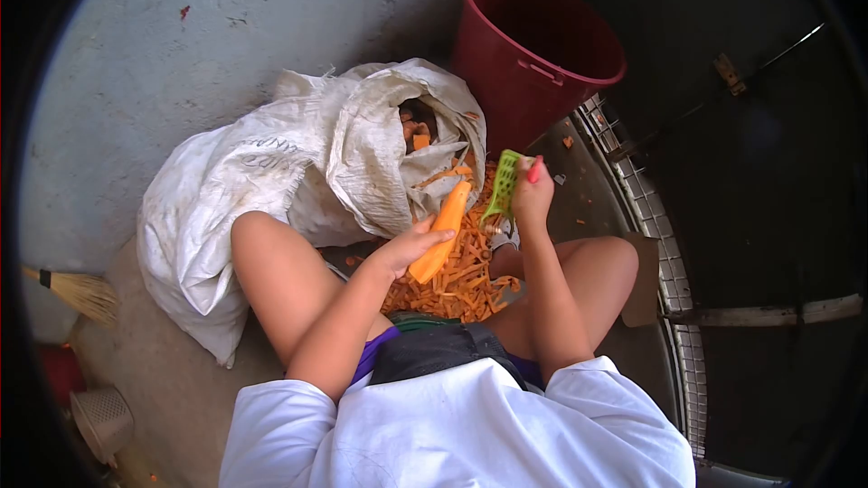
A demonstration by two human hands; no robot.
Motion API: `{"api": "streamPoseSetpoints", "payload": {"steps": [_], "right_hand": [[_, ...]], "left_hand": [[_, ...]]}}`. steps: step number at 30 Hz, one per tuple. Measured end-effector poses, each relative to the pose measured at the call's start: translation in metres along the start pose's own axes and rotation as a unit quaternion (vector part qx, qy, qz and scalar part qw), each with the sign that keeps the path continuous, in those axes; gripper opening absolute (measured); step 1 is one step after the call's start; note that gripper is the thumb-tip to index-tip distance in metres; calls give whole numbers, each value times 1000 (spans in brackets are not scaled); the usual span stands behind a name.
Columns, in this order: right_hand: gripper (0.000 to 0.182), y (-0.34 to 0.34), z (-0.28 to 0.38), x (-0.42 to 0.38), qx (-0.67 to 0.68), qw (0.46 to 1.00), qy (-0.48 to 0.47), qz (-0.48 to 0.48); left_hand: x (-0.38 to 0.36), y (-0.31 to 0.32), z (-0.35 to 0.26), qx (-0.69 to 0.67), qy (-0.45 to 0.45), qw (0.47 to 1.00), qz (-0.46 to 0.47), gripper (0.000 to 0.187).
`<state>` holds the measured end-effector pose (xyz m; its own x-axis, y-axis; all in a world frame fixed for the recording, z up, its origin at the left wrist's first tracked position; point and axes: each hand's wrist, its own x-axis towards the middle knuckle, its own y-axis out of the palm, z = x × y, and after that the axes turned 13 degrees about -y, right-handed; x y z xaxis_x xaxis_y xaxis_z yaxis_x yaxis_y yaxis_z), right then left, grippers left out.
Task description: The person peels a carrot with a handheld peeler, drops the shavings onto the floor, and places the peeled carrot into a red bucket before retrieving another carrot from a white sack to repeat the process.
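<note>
My left hand [411,248] is closed around the lower part of a peeled orange carrot [441,239], whose narrow end points up and away from me. To its right, my right hand [533,194] grips a peeler [502,188] with a bright green openwork body and a red part near the fingers. The peeler is held apart from the carrot. Beneath both hands, between my legs, lies a heap of orange peelings [466,285]. Just beyond the carrot, the mouth of a white woven sack [362,154] gapes, with unpeeled-looking orange pieces showing inside.
Behind the sack stands a tall dark red bucket [506,81]. A grey wall [226,27] rises at the back left; dark panels [768,172] and a wire grid [665,253] border the right. A straw broom [81,294] and a perforated beige container [102,420] are at the left.
</note>
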<state>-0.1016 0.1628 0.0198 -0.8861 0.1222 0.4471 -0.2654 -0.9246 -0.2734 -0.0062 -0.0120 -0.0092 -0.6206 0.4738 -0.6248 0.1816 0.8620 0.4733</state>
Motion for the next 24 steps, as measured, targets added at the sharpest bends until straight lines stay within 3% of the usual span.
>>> {"api": "streamPoseSetpoints", "payload": {"steps": [4,6,13,19,22,24], "right_hand": [[13,-12,14,-5,-139,934,-36,328],[17,-14,30,-7,-187,880,-38,435],[15,-10,32,-15,-169,857,-49,484],[16,-7,14,-21,-139,876,-46,460],[19,0,-43,-29,-277,878,-5,389],[20,-3,-49,-32,-299,873,27,385]], "left_hand": [[15,-17,4,209,184,950,-141,59],[2,-12,-6,285,181,921,-195,54],[-8,-6,-10,348,196,876,-271,42],[-28,9,-23,394,141,882,-218,40],[-44,33,-26,546,229,785,-183,38],[-36,37,-17,412,244,859,-182,36]]}}
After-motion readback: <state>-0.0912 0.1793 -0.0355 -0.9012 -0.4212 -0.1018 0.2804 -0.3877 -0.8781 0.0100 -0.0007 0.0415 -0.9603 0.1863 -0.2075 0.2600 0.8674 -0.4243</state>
